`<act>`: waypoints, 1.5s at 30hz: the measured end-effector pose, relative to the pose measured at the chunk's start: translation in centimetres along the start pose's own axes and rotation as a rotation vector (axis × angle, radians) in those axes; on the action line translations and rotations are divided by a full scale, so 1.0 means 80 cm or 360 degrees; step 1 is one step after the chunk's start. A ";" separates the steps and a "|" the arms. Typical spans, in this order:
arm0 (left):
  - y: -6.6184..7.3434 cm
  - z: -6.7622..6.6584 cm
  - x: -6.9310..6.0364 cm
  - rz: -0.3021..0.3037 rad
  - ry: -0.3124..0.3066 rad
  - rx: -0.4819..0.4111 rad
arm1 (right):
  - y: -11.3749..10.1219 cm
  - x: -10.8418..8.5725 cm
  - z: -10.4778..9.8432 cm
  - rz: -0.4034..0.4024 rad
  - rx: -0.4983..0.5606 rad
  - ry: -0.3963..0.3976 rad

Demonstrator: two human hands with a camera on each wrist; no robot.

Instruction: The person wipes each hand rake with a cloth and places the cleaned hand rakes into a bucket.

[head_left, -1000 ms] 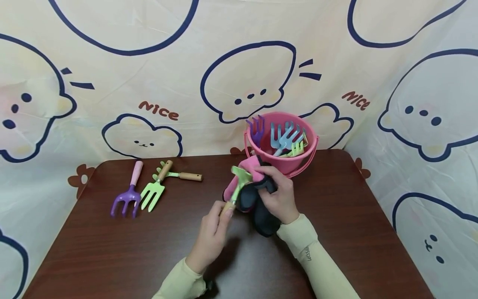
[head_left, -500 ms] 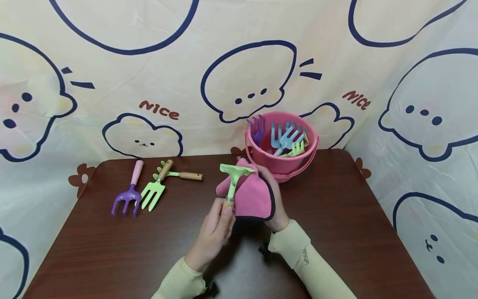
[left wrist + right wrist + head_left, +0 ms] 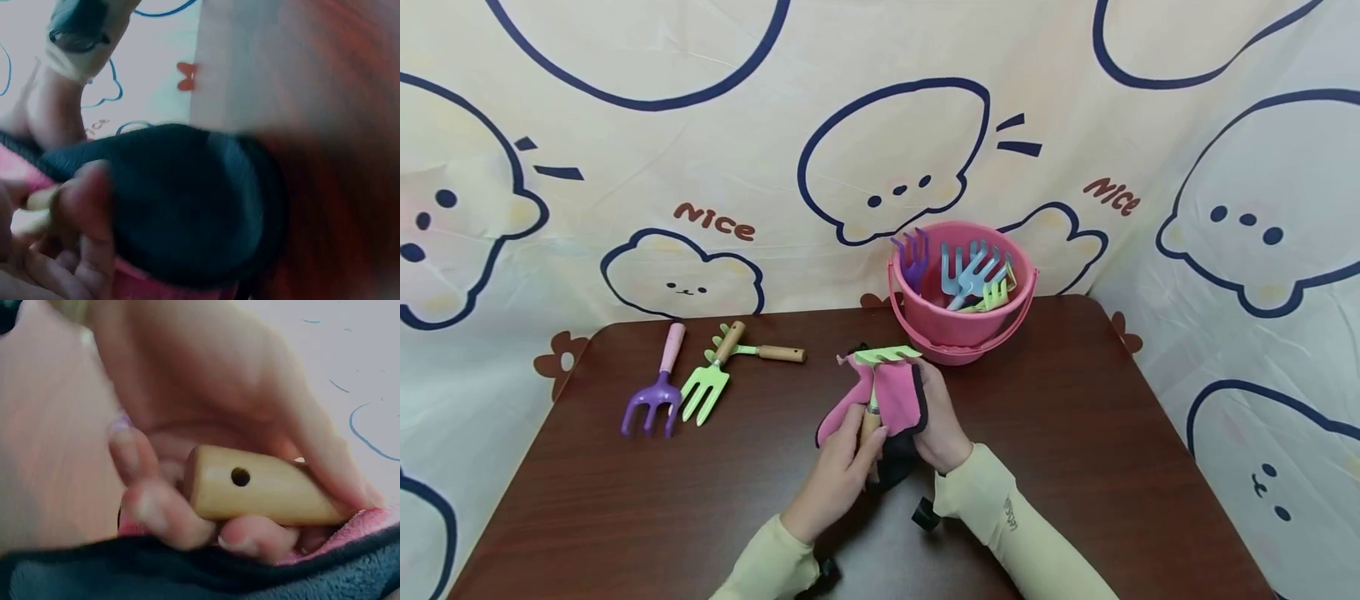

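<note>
Fingers of my left hand (image 3: 833, 473) grip a wood-handled pale-green rake (image 3: 883, 356), long axis pointing away from me across the black-edged pink cloth (image 3: 900, 398) my right hand (image 3: 943, 427) holds.

In the head view, the left hand (image 3: 831, 479) covers much of the wooden handle (image 3: 871, 417) of the green rake (image 3: 887, 355). The fingertips of the right hand (image 3: 943, 421) are hidden behind the pink and black cloth (image 3: 902, 398). The front wall of the pink bucket (image 3: 951, 325) conceals the lower ends of the blue tools (image 3: 976, 273). Sleeve lettering (image 3: 1011, 514) is too small to read; the bottom edge crops both sleeves (image 3: 771, 562). In the left wrist view, fingers and tabletop (image 3: 337, 187) are blurred. In the right wrist view, the bottom edge cuts off the cloth.
</note>
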State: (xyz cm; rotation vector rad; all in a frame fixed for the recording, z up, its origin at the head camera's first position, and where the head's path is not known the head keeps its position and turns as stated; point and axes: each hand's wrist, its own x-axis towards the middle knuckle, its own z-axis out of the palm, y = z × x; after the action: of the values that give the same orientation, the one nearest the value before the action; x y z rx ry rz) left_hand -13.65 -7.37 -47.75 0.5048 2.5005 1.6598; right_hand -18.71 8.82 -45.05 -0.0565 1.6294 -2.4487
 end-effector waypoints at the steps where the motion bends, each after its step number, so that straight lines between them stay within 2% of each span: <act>1: 0.000 -0.003 0.001 0.0013 0.0018 0.0082 | 0.001 0.001 -0.001 -0.0013 -0.0027 0.0009; 3: -0.001 -0.012 0.003 0.0090 0.0109 0.0259 | 0.001 0.002 -0.002 -0.0058 -0.0117 0.0017; 5: -0.001 -0.022 0.005 0.0188 0.0299 0.0406 | 0.000 0.002 -0.002 -0.0116 -0.0245 0.0027; 8: 0.000 -0.040 0.007 0.0333 0.0583 0.0437 | -0.003 0.002 -0.002 -0.0193 -0.0437 0.0039; 10: 0.001 -0.050 0.008 0.0442 0.0677 0.0465 | -0.004 0.001 -0.001 -0.0223 -0.0531 0.0021; 12: 0.000 -0.055 0.007 0.0603 0.0694 0.0580 | -0.004 0.000 0.000 -0.0221 -0.0580 -0.0039; 15: -0.005 -0.058 0.007 0.0915 0.0717 0.0836 | -0.003 -0.002 0.002 -0.0241 -0.0660 -0.0152; 17: -0.009 -0.058 0.008 0.1133 0.0825 0.0986 | -0.002 -0.003 0.003 -0.0244 -0.0715 -0.0236; 19: -0.012 -0.060 0.011 0.1313 0.0979 0.1075 | 0.001 -0.004 0.003 -0.0267 -0.0760 -0.0332; 21: -0.014 -0.064 0.014 0.1447 0.1147 0.1105 | 0.006 -0.004 0.004 -0.0285 -0.0790 -0.0454; 23: -0.014 -0.070 0.017 0.1537 0.1273 0.1087 | 0.013 -0.005 0.004 -0.0277 -0.0832 -0.0563; 27: -0.012 -0.077 0.021 0.1598 0.1401 0.1026 | 0.023 -0.005 0.003 -0.0206 -0.0790 -0.0729; 29: -0.011 -0.079 0.020 0.1587 0.1414 0.1024 | 0.025 -0.003 0.002 -0.0181 -0.0722 -0.0814; 32: -0.009 -0.081 0.018 0.1570 0.1408 0.1046 | 0.027 0.001 0.000 -0.0236 -0.0723 -0.0920; 36: -0.008 -0.083 0.017 0.1582 0.1448 0.1049 | 0.025 0.003 0.002 -0.0398 -0.0986 -0.0998; 39: -0.008 -0.086 0.017 0.1589 0.1512 0.1034 | 0.022 0.003 0.008 -0.0497 -0.1204 -0.1001; 43: -0.008 -0.091 0.019 0.1552 0.1638 0.1003 | 0.015 0.005 0.010 -0.0495 -0.1306 -0.1012; 45: -0.009 -0.095 0.019 0.1494 0.1727 0.0982 | 0.013 0.006 0.008 -0.0471 -0.1320 -0.1025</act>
State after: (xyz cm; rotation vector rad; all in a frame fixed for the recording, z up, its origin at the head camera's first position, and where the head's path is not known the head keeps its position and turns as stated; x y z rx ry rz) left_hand -17.25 -13.76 -45.18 1.2578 4.0785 1.5432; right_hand -18.95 7.78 -45.80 -1.1239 2.2215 -1.4494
